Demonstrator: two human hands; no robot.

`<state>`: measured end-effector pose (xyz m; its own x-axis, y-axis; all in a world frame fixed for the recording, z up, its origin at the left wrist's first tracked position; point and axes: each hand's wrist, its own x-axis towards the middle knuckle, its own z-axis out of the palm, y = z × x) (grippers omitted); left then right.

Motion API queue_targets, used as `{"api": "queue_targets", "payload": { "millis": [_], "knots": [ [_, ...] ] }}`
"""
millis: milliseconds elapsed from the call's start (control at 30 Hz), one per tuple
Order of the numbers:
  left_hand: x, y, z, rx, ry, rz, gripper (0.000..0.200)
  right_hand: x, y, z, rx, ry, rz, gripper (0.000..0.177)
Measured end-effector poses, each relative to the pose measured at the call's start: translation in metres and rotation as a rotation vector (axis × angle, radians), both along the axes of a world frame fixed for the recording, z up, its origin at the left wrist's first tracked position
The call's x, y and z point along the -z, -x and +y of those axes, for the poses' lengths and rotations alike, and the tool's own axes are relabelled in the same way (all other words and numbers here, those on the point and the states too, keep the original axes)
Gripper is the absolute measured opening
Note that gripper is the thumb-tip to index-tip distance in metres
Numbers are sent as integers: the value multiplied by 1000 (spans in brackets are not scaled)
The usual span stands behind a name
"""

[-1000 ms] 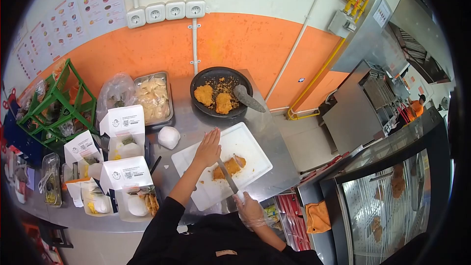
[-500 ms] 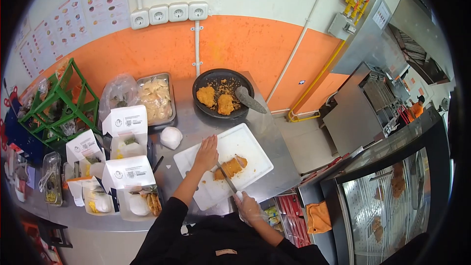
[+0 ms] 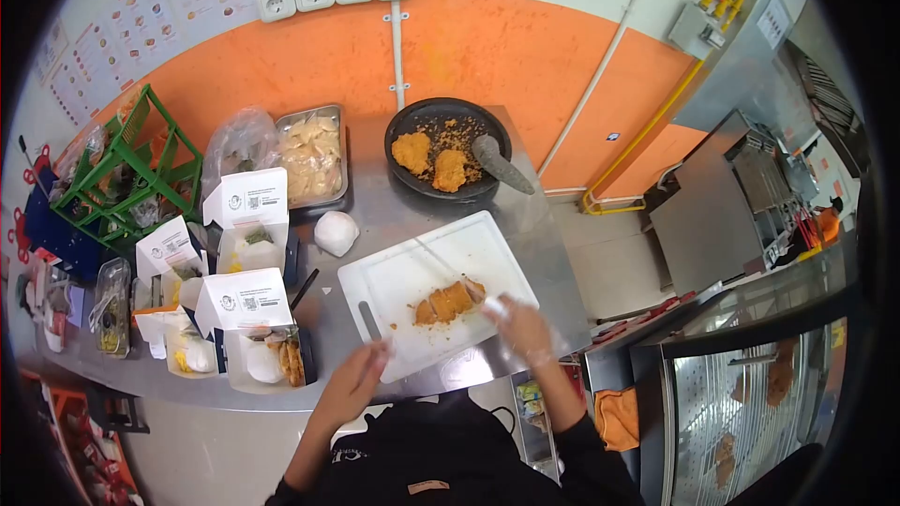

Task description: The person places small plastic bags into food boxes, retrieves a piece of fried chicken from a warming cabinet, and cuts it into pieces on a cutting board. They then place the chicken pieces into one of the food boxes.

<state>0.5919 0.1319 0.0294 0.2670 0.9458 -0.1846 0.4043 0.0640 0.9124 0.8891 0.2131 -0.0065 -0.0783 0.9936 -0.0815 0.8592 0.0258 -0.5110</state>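
— Steel tabletop (image 3: 373, 214), orange wall?
— Yes. A sliced cutlet (image 3: 448, 301) lies on the white board (image 3: 469, 245).
— Hands?
— The gloved right hand (image 3: 520, 330) is at its end, grip too blurred to tell. The left hand (image 3: 352, 386) hovers released by the board's near corner.

Left hand (image 3: 352, 384) has left the cutlet (image 3: 450, 300); right hand (image 3: 520, 328) has shifted beside its end.

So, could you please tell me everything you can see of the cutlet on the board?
The cutlet is breaded, golden-orange and crumbly, cut crosswise into several slices that sit close together in a slanted row. It lies flat on the white board, crumbs scattered beside it. The gloved right hand reaches its right end; blur hides whether they touch.
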Motion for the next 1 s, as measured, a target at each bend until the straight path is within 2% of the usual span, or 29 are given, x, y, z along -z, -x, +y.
{"api": "queue_targets", "payload": {
  "millis": [33,100,167,200,233,267,300,367,400,433,500,567,633,667,700,833,867,1000],
  "knots": [
    [15,13,-21,54,168,35,35,-4,-8,24,-42,19,-54,53],
    [58,40,-63,325,516,354,38,29,-29,67,-181,-192,-121,47],
    [105,58,-103,243,883,363,41,42,-39,100,-280,-257,-186,44],
    [125,61,-119,231,895,366,41,50,-42,113,-368,-326,-260,41],
    [142,63,-135,122,855,308,41,59,-45,124,-378,-317,-246,41],
    [143,60,-141,13,813,252,43,68,-47,132,-437,-338,-286,41],
    [146,53,-145,1,827,256,43,77,-48,137,-495,-360,-326,42],
    [141,28,-136,-656,650,-191,52,88,-48,137,-495,-382,-288,40],
    [144,23,-130,-700,602,-303,56,92,-49,138,-488,-414,-267,38],
    [147,19,-128,-709,609,-300,56,92,-52,137,-495,-407,-261,38],
    [157,10,-124,-846,543,-485,43,81,-56,135,-512,-444,-122,34],
    [174,12,-128,-888,548,-442,36,54,-53,123,-458,-457,-29,30],
    [184,11,-133,-860,543,-229,28,45,-46,110,-399,-462,64,26],
    [176,4,-127,-1004,575,-331,30,45,-43,102,-387,-295,279,23],
    [168,0,-123,-1011,584,-325,30,48,-39,95,-365,-124,490,20],
    [157,-7,-114,-1055,606,-265,36,59,-27,82,-353,44,520,24],
    [155,-7,-113,-1066,603,-271,39,61,-27,81,-401,58,526,30],
    [148,-13,-109,-1079,620,-254,44,54,-22,76,-439,55,569,36]
  ]
}}
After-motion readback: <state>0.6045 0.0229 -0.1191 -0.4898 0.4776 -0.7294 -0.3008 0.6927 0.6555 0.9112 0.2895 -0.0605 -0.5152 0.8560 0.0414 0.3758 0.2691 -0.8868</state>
